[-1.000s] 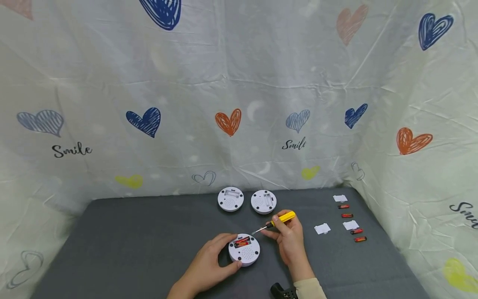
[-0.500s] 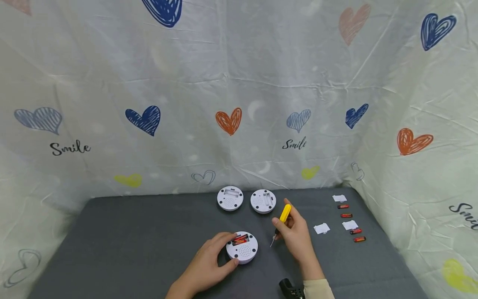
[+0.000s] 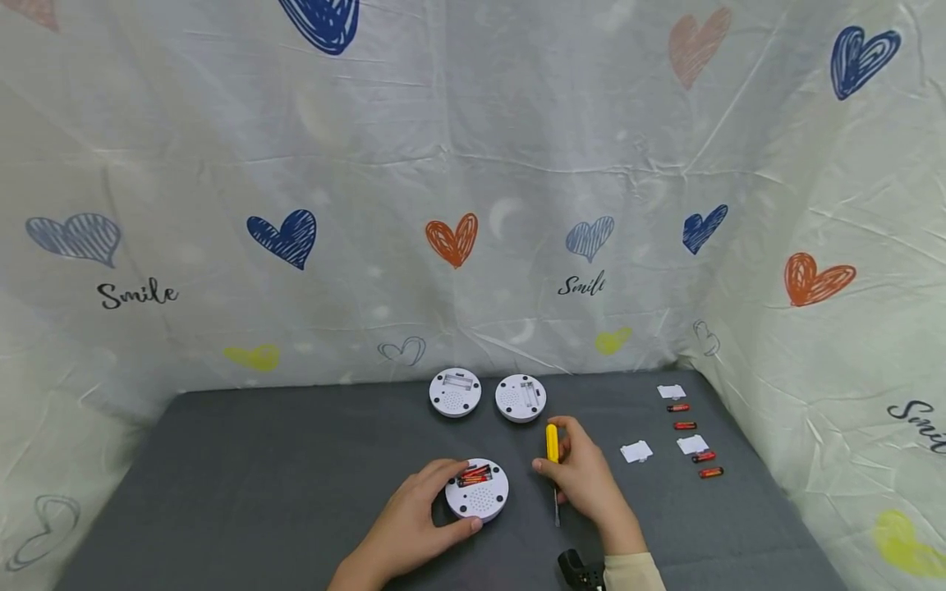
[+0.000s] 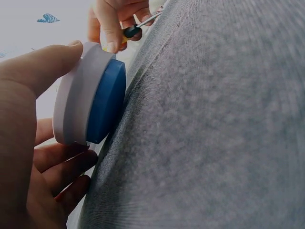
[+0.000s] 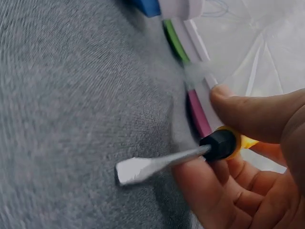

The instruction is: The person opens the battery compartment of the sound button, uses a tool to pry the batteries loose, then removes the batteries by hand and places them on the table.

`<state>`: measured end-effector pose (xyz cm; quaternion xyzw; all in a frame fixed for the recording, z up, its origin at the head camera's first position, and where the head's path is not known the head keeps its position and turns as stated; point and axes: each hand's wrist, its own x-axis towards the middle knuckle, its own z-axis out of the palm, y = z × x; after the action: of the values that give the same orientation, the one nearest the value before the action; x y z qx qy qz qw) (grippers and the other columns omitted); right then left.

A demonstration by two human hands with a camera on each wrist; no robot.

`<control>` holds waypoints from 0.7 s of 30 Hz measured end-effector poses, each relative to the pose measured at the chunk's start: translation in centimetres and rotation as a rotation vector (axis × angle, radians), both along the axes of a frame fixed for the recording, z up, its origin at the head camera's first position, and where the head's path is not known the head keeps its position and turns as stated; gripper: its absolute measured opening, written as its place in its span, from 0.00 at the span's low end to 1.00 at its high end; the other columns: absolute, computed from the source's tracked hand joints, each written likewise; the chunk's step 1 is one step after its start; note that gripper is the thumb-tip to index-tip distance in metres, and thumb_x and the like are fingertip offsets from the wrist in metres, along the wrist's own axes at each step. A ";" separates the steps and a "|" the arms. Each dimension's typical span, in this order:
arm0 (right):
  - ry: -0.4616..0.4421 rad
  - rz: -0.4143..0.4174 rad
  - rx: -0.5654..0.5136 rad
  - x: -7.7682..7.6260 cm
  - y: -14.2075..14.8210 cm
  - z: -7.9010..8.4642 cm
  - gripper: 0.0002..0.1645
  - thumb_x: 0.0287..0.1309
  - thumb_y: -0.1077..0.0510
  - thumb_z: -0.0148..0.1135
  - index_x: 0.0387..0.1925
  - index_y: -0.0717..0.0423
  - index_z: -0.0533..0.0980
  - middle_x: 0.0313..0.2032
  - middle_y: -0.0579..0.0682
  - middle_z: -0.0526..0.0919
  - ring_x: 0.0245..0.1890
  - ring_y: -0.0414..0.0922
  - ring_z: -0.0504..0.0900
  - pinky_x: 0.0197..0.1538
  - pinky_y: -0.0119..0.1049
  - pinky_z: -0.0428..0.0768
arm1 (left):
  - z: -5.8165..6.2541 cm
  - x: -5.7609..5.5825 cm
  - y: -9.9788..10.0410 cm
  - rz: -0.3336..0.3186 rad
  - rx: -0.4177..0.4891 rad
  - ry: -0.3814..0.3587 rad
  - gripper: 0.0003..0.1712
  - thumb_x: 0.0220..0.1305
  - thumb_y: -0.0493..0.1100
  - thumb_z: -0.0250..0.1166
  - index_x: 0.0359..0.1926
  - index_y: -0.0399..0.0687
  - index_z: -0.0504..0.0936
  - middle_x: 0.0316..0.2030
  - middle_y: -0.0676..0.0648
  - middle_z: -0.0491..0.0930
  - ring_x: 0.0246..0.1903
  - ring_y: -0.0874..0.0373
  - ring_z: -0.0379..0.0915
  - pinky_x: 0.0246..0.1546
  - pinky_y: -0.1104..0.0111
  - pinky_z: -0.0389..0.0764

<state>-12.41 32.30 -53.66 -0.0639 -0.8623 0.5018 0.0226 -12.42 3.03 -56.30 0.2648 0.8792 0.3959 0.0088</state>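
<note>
My left hand (image 3: 410, 521) grips a round white push-button device (image 3: 482, 501) that lies upside down, thumb on the near rim and fingers at the far left rim. Red-and-black batteries (image 3: 475, 475) lie askew in its uncovered compartment. The left wrist view shows the device's blue button (image 4: 108, 102) underneath, against the cloth. To the right, my right hand (image 3: 587, 480) holds a flathead screwdriver by its yellow handle (image 3: 552, 443), apart from the device. Its metal blade (image 5: 167, 163) points toward the near side of the table, its flat tip clear in the right wrist view.
Two similar upturned devices, one on the left (image 3: 455, 392) and one on the right (image 3: 521, 399), stand at the back with bare compartments. White battery covers (image 3: 636, 451) and several loose batteries (image 3: 685, 425) lie at right on the grey tablecloth (image 3: 296, 460). A patterned curtain (image 3: 369, 180) hangs behind.
My right hand has drawn the screwdriver tip from the device's far right edge to the right, and turned the blade toward the near side. The left hand keeps its hold; the device has shifted slightly left.
</note>
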 end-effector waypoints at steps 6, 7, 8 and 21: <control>-0.019 0.046 0.147 0.2 0.1 -0.3 0.43 0.59 0.63 0.82 0.74 0.59 0.74 0.32 0.51 0.75 0.12 0.44 0.75 0.17 0.42 0.81 | -0.2 -0.1 0.0 -0.002 0.006 0.001 0.42 0.60 0.69 0.79 0.71 0.58 0.83 0.67 0.57 0.80 0.64 0.53 0.76 0.65 0.44 0.77; -0.015 0.055 0.181 0.2 0.1 -0.3 0.43 0.59 0.63 0.83 0.74 0.61 0.74 0.31 0.51 0.75 0.14 0.44 0.76 0.20 0.41 0.81 | -0.2 -0.1 0.0 -0.002 0.005 0.004 0.42 0.60 0.69 0.79 0.71 0.58 0.83 0.67 0.56 0.80 0.64 0.53 0.76 0.65 0.44 0.77; -0.010 0.063 0.218 0.2 0.2 -0.3 0.43 0.58 0.62 0.83 0.73 0.63 0.75 0.31 0.50 0.75 0.17 0.43 0.76 0.23 0.41 0.82 | -0.2 -0.1 0.0 -0.002 0.005 0.007 0.42 0.60 0.68 0.80 0.71 0.58 0.83 0.67 0.56 0.80 0.65 0.53 0.76 0.65 0.44 0.77; -0.030 0.082 0.404 0.0 0.2 -0.1 0.41 0.55 0.55 0.86 0.67 0.65 0.80 0.34 0.48 0.77 0.32 0.44 0.76 0.39 0.44 0.79 | -0.3 -0.2 0.0 -0.001 0.001 0.014 0.42 0.61 0.69 0.79 0.71 0.58 0.83 0.67 0.56 0.80 0.64 0.53 0.77 0.65 0.45 0.78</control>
<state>-12.39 32.49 -53.72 -0.0301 -0.9476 0.3180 0.0018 -12.58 3.07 -56.62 0.2682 0.8790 0.3943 0.0029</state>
